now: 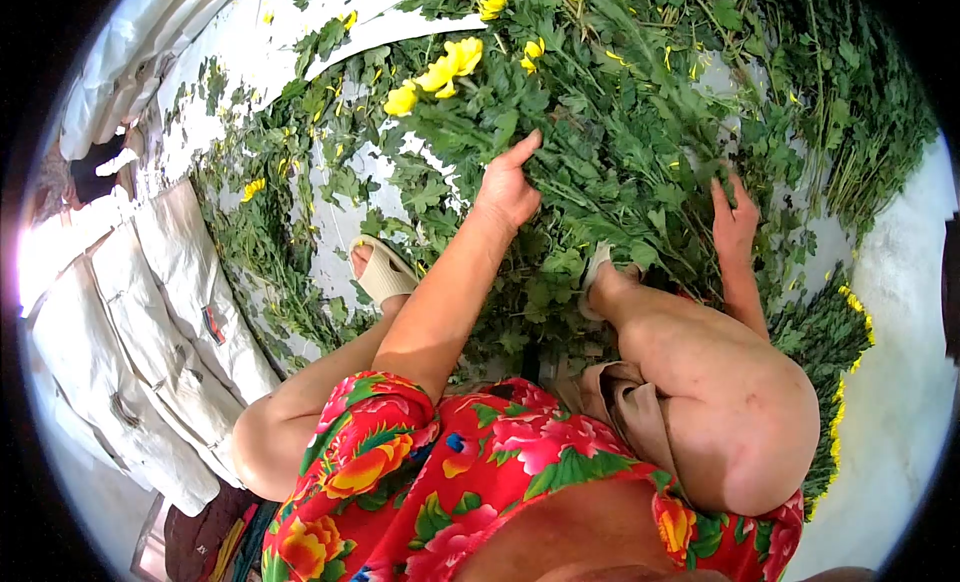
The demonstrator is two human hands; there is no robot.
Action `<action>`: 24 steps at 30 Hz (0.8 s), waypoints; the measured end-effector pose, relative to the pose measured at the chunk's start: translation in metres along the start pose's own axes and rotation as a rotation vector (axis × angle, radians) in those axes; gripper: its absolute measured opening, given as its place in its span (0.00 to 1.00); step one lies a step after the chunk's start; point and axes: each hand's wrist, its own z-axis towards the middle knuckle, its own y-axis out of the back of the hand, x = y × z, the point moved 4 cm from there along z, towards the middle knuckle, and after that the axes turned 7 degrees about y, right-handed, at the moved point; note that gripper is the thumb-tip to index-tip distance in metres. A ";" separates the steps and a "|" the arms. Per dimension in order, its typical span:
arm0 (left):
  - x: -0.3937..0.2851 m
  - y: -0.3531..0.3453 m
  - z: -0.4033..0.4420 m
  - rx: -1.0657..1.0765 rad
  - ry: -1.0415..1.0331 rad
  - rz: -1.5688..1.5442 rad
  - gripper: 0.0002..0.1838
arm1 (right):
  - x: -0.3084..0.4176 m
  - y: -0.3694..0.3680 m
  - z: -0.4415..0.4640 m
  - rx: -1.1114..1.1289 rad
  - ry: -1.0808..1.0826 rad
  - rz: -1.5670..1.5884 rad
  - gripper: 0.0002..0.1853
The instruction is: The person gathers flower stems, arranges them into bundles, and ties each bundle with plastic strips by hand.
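Observation:
My left hand is closed round leafy chrysanthemum stems, its thumb stretched along them. Yellow chrysanthemum blooms stand out just above that hand. Leaves hide the fingertips on its far side. Lower right of it, my right hand is at the edge of the green heap. Its thumb and forefinger point up and apart, close to leaves and stems. The other fingers of the right hand are partly hidden.
Cut stems and loose leaves cover the pale floor sheet around my sandals. White bundles lie at the left. A row of yellow-headed chrysanthemums lies at the right, beside my knee. Dark and coloured cloth sits at the lower left.

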 end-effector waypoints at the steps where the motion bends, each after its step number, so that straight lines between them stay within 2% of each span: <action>1: 0.001 0.008 -0.002 -0.008 -0.003 -0.032 0.22 | 0.012 0.006 0.005 -0.113 0.274 -0.292 0.25; 2: 0.003 0.014 -0.005 -0.015 -0.005 -0.064 0.22 | 0.027 0.008 0.005 -0.226 0.547 -0.585 0.28; 3: 0.005 0.019 -0.007 -0.036 -0.003 -0.083 0.22 | 0.033 0.003 0.008 -0.214 0.616 -0.632 0.30; 4: 0.007 0.023 -0.005 -0.036 -0.003 -0.083 0.22 | 0.037 -0.006 0.008 -0.214 0.616 -0.632 0.30; 6: 0.011 0.027 -0.002 -0.042 0.014 -0.075 0.22 | 0.036 -0.045 0.006 0.201 0.511 -0.478 0.25; 8: 0.012 0.021 -0.002 -0.029 0.056 -0.077 0.22 | 0.028 -0.071 0.001 0.319 0.477 -0.629 0.21; 10: 0.008 0.012 -0.005 -0.091 0.066 -0.028 0.23 | 0.016 -0.071 0.008 0.279 0.498 -0.620 0.18; 13: 0.004 0.010 -0.006 -0.073 0.043 0.001 0.24 | 0.018 -0.050 0.014 0.044 0.489 -0.354 0.16; 14: 0.003 0.007 -0.005 -0.047 0.040 0.007 0.24 | 0.023 -0.051 0.015 0.043 0.491 -0.357 0.16; 16: 0.007 0.005 -0.004 -0.068 0.043 0.013 0.24 | 0.022 -0.059 0.011 0.159 0.228 -0.246 0.16; 17: 0.010 0.007 -0.002 -0.066 0.059 -0.019 0.24 | 0.039 -0.062 0.007 0.290 0.169 -0.370 0.20; 18: 0.012 0.009 0.000 -0.068 0.072 -0.051 0.23 | 0.034 -0.062 0.006 0.298 0.169 -0.374 0.20; 20: 0.012 0.011 0.001 -0.049 0.064 -0.051 0.23 | 0.015 -0.067 0.007 0.247 0.175 -0.152 0.22; 21: 0.011 0.012 -0.001 -0.054 0.080 -0.050 0.23 | 0.014 -0.064 0.006 0.158 0.246 -0.044 0.23; 24: 0.008 0.009 -0.001 -0.038 0.082 -0.045 0.22 | 0.018 -0.061 0.001 0.122 0.277 0.038 0.23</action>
